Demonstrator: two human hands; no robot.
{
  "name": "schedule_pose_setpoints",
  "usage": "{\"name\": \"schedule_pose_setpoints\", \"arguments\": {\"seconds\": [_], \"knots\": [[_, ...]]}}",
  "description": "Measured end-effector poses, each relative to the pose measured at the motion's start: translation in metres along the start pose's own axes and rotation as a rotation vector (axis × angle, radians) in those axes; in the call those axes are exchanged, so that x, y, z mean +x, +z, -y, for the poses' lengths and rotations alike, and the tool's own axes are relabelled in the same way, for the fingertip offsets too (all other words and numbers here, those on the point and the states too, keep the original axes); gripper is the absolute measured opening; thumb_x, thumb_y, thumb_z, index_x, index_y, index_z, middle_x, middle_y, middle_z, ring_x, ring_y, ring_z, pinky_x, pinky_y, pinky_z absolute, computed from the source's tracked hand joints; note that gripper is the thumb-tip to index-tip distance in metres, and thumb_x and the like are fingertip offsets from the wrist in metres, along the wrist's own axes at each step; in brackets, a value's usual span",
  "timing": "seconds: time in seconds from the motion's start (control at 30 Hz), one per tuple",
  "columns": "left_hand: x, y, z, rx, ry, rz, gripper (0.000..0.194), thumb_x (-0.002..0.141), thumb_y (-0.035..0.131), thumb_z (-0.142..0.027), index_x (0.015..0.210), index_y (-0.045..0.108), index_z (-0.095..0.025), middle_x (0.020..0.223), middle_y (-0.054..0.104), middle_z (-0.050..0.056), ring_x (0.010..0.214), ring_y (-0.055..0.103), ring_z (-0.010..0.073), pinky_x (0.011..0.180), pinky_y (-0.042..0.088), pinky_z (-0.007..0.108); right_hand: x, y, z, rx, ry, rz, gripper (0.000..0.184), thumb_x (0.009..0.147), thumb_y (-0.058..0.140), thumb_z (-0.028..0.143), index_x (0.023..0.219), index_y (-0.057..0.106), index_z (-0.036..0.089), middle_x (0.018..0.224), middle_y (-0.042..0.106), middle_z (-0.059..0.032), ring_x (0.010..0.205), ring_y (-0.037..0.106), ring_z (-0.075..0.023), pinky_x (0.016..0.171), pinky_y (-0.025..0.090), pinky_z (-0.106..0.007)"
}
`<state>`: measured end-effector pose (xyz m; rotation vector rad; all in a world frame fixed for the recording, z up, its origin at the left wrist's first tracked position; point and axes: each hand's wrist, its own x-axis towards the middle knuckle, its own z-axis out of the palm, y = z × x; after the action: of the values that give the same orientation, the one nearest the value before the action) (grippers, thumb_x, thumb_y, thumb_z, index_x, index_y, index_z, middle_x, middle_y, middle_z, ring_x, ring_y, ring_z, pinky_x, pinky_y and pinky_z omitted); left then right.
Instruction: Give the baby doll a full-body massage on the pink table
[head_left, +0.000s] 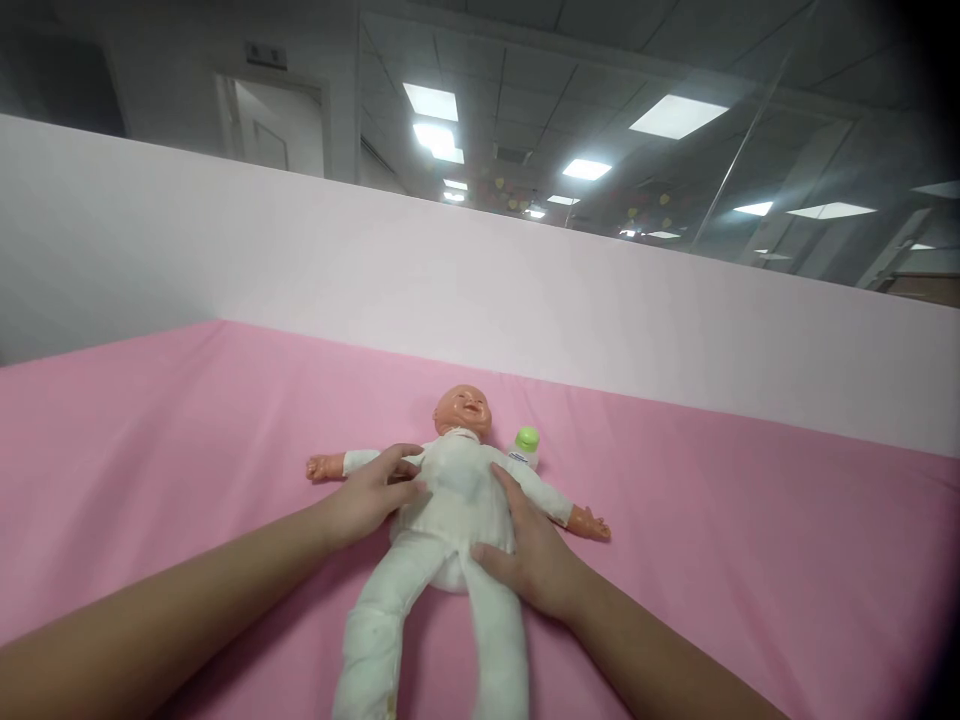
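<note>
Doll (454, 500) lies on its back on a pink sheet (225, 450), head toward the white panel (525, 300), arms flung wide, legs running out of the bottom of view. Left hand (379, 492) sits at one side of the chest, fingers spread and slack, fingertips on the white cloth. Right hand (536, 550) lies along the opposite side, fingers stretched up toward the shoulder, thumb over the hip. Neither hand is clenched; contact looks light, though the pressure cannot be read.

Weak points, as I judge them. Both hands flank the trunk, so nothing supports the head (463, 408); a lift from this hold could let it tip back. Uneven pressure, one hand pushing harder than the other, could roll the doll or turn it askew. Loose fingers could slide over the cloth body rather than carry it along.

The bottle (523, 450) (green cap, base hidden behind the doll's arm) is just beyond that outstretched arm. Should the arm swing up, or the right hand sweep forward, the bottle could be knocked over. Whether its cap is tight, I cannot tell.

Sheet shows creases; dragging the doll instead of raising it could ruck the fabric further.
</note>
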<state>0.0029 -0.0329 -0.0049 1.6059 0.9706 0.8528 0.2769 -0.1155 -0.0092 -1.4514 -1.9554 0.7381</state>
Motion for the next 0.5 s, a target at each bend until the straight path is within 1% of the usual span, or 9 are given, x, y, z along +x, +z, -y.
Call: {"name": "schedule_pose_setpoints", "arguments": {"seconds": [0.07, 0.13, 0.23, 0.3, 0.37, 0.4, 0.47, 0.5], "knots": [[0.000, 0.001, -0.002, -0.169, -0.072, 0.001, 0.056, 0.088, 0.069, -0.043, 0.138, 0.054, -0.024, 0.124, 0.069, 0.012, 0.110, 0.070, 0.0303, 0.088, 0.056, 0.043, -0.003, 0.003, 0.003, 0.009, -0.044, 0.015, 0.108, 0.084, 0.075, 0.036, 0.167, 0.007, 0.028, 0.171, 0.022, -0.0136, 0.157, 0.025, -0.0347, 0.122, 0.034, -0.059], [-0.002, 0.004, -0.004, -0.293, -0.103, 0.019, 0.054, 0.088, 0.071, -0.043, 0.136, 0.056, -0.024, 0.124, 0.070, 0.012, 0.114, 0.069, 0.0306, 0.094, 0.055, 0.045, -0.007, 0.007, 0.006, -0.021, -0.093, 0.027, 0.107, 0.086, 0.073, 0.031, 0.167, 0.003, 0.030, 0.172, 0.019, -0.0131, 0.159, 0.018, -0.0343, 0.123, 0.030, -0.062], [-0.007, 0.011, -0.010, -0.425, -0.096, 0.052, 0.052, 0.087, 0.074, -0.045, 0.132, 0.060, -0.023, 0.121, 0.072, 0.011, 0.118, 0.067, 0.0309, 0.102, 0.051, 0.047, -0.016, 0.012, 0.009, -0.112, -0.192, 0.040, 0.102, 0.090, 0.069, 0.034, 0.166, 0.001, 0.031, 0.174, 0.011, -0.0142, 0.161, 0.003, -0.0359, 0.123, 0.022, -0.067], [-0.009, 0.016, -0.013, -0.500, -0.105, 0.079, 0.048, 0.088, 0.072, -0.049, 0.129, 0.064, -0.024, 0.119, 0.074, 0.010, 0.118, 0.067, 0.0316, 0.103, 0.051, 0.048, -0.023, 0.013, 0.013, -0.171, -0.301, 0.053, 0.098, 0.092, 0.068, 0.039, 0.167, 0.005, 0.029, 0.174, 0.004, -0.0158, 0.160, -0.002, -0.0379, 0.122, 0.022, -0.069], [-0.012, 0.021, -0.019, -0.581, -0.144, 0.144, 0.046, 0.091, 0.065, -0.055, 0.124, 0.067, -0.023, 0.117, 0.075, 0.010, 0.118, 0.067, 0.0326, 0.102, 0.052, 0.049, -0.030, 0.014, 0.020, -0.218, -0.434, 0.065, 0.093, 0.092, 0.069, 0.041, 0.166, 0.014, 0.029, 0.174, -0.004, -0.0148, 0.159, 0.000, -0.0393, 0.123, 0.023, -0.067], [-0.014, 0.023, -0.022, -0.622, -0.163, 0.176, 0.047, 0.092, 0.062, -0.059, 0.121, 0.068, -0.023, 0.115, 0.075, 0.011, 0.117, 0.067, 0.0332, 0.102, 0.052, 0.049, -0.033, 0.014, 0.025, -0.236, -0.512, 0.073, 0.090, 0.091, 0.070, 0.041, 0.165, 0.021, 0.029, 0.174, -0.006, -0.0128, 0.159, 0.002, -0.0397, 0.123, 0.024, -0.065], [-0.016, 0.026, -0.029, -0.688, -0.199, 0.225, 0.052, 0.093, 0.056, -0.066, 0.114, 0.071, -0.020, 0.107, 0.077, 0.012, 0.110, 0.070, 0.0347, 0.099, 0.052, 0.049, -0.039, 0.016, 0.034, -0.263, -0.655, 0.092, 0.083, 0.089, 0.074, 0.043, 0.160, 0.033, 0.032, 0.175, -0.005, -0.0079, 0.159, 0.008, -0.0395, 0.124, 0.026, -0.060], [-0.016, 0.026, -0.033, -0.707, -0.213, 0.238, 0.055, 0.092, 0.054, -0.068, 0.110, 0.072, -0.020, 0.101, 0.077, 0.012, 0.104, 0.071, 0.0348, 0.097, 0.053, 0.049, -0.043, 0.019, 0.038, -0.274, -0.706, 0.089, 0.080, 0.088, 0.075, 0.045, 0.158, 0.038, 0.033, 0.175, -0.001, -0.0057, 0.159, 0.013, -0.0386, 0.125, 0.029, -0.057]]}}
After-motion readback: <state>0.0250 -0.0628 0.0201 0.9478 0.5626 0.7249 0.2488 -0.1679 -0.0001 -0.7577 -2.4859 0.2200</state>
